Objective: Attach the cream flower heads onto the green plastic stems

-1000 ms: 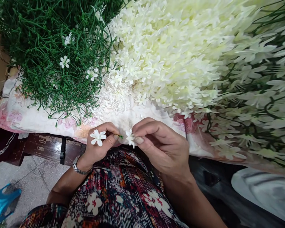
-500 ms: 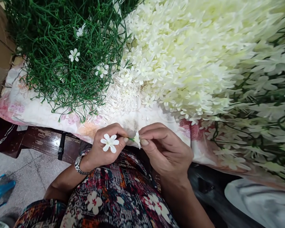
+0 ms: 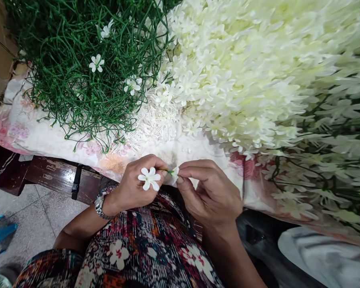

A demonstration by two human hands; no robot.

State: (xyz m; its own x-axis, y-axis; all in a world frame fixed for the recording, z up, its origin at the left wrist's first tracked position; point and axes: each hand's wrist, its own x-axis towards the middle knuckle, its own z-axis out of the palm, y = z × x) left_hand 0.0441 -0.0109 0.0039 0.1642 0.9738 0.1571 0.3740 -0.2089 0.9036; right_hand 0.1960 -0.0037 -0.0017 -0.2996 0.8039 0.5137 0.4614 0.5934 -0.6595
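Observation:
My left hand (image 3: 139, 182) is closed, thumb and forefinger pinching a green artificial flower stem (image 3: 169, 172) near its tip. A white five-or-six-petalled artificial flower (image 3: 149, 179) shows against the back of that hand, its own stem hidden. On the pinched stem's tip sits a second white artificial flower (image 3: 175, 174), seen from the side. My right hand (image 3: 211, 192) is closed too, with its thumb and forefinger tips at this second flower's petals. Both hands are just off the table's front edge, above my lap.
A tangled heap of green plastic stems (image 3: 93, 88) covers the left of the table. Loose white stamens (image 3: 157, 120) lie beside it. White-yellow artificial flowers (image 3: 243, 72) are piled at the right. The floral tablecloth (image 3: 57, 140) hangs at the edge. A blue stool (image 3: 1, 236) stands lower left.
Both hands stay in front of the table edge, still at the same stem and flower. The left hand appears slightly further right, and the camera view has shifted a little.

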